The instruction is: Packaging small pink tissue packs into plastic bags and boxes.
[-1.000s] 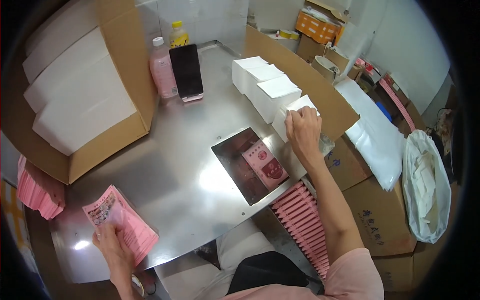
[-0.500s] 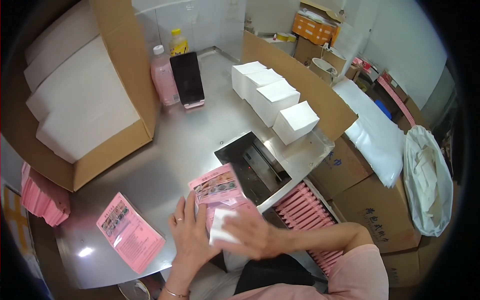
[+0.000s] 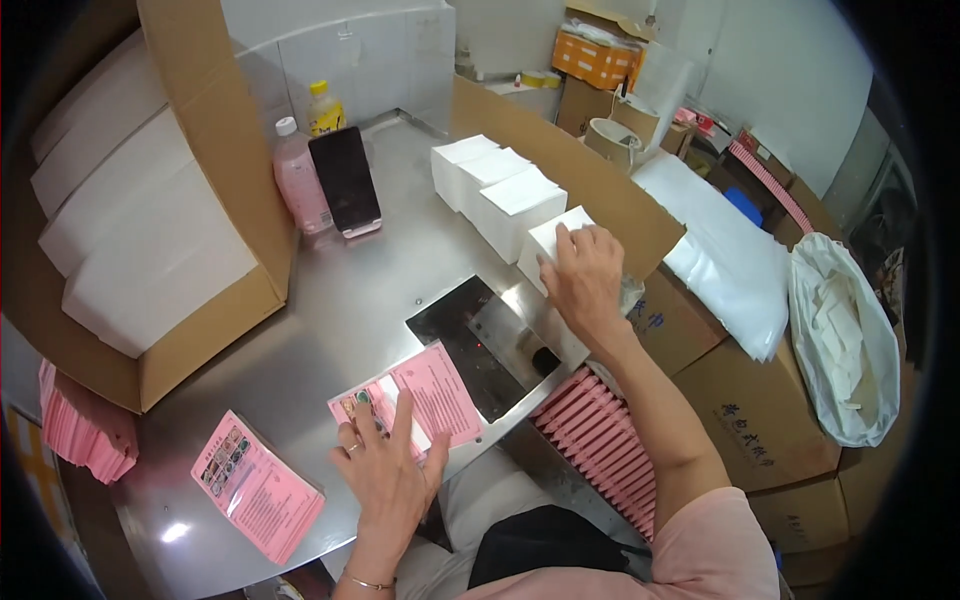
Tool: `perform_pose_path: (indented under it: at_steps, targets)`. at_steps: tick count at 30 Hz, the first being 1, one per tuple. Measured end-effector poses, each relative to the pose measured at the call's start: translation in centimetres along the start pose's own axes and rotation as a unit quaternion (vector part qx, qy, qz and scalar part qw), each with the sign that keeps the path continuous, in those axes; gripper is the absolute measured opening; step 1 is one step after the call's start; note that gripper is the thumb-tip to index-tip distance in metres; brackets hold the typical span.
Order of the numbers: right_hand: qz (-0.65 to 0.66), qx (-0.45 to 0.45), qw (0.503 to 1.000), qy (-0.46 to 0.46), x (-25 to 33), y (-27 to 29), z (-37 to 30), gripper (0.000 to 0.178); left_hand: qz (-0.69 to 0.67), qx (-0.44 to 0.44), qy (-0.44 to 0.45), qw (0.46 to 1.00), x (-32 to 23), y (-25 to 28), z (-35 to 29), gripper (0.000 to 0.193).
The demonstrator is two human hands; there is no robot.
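My left hand (image 3: 390, 485) lies spread over a pink printed sheet or sleeve (image 3: 440, 400) at the table's front edge, its fingers pressing it down. A folded white paper napkin (image 3: 392, 390) shows as a strip across that pink piece, partly under the fingers. Farther right, my right hand (image 3: 585, 285) has its bent fingers on top of the nearest stack of white napkins (image 3: 543, 238), the thumb at the side; how many napkins it grips is hidden. Left of my left hand lies a pile of pink printed sleeves (image 3: 262, 490).
Several more white napkin stacks (image 3: 520, 200) stand along a cardboard flap. A dark rectangular opening (image 3: 470, 325) is set into the metal table (image 3: 350, 290). A phone on a stand (image 3: 345, 180), bottles (image 3: 298, 175) and an open carton (image 3: 215, 325) stand behind. Pink packs (image 3: 600, 430) fill a box below.
My right hand has left the white napkin by my left hand and reached up to the nearest stack. The pink piece now lies flatter, turned, with the napkin as a strip across it.
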State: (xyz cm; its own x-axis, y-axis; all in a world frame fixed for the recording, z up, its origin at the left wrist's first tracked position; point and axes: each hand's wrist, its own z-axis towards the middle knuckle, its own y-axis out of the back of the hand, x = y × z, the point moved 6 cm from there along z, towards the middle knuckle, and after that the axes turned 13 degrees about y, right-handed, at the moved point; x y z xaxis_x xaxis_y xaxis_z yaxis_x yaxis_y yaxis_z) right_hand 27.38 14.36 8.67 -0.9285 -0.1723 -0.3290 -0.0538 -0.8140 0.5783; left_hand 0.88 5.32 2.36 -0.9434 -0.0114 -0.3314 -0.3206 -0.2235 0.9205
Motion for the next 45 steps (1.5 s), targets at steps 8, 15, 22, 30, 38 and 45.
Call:
perform_pose_path:
  at_steps: [8, 15, 22, 30, 38, 45]
  targets:
    - [0.11, 0.076, 0.988, -0.075, -2.9, -3.1, -1.5, 0.015, 0.021, -0.003, -0.078, 0.997, -0.2, 1.1, -0.4, 0.066]
    - [0.139, 0.011, 0.988, -0.071, -3.0, -3.2, -2.6, 0.019, 0.029, -0.025, -0.111, 0.993, -0.1, 0.0, -0.4, 0.057]
    - [0.147, 0.021, 0.985, -0.086, -3.7, -3.3, -2.6, 0.033, -0.007, -0.042, -0.111, 0.993, -0.7, -0.2, -0.4, 0.044]
    - [0.279, -0.038, 0.959, 0.028, 3.9, -0.6, -2.6, 0.043, -0.045, -0.011, -0.164, 0.985, 0.1, -0.8, -1.1, 0.047]
    - [0.33, 0.185, 0.899, 0.221, 18.2, -0.8, -5.3, 0.036, -0.119, 0.028, -0.125, 0.985, -0.8, 0.7, -0.6, 0.08]
    - [0.439, 0.143, 0.887, -0.02, 11.5, -7.0, -5.3, 0.023, -0.087, 0.079, -0.099, 0.988, 2.2, 2.0, -1.8, 0.082]
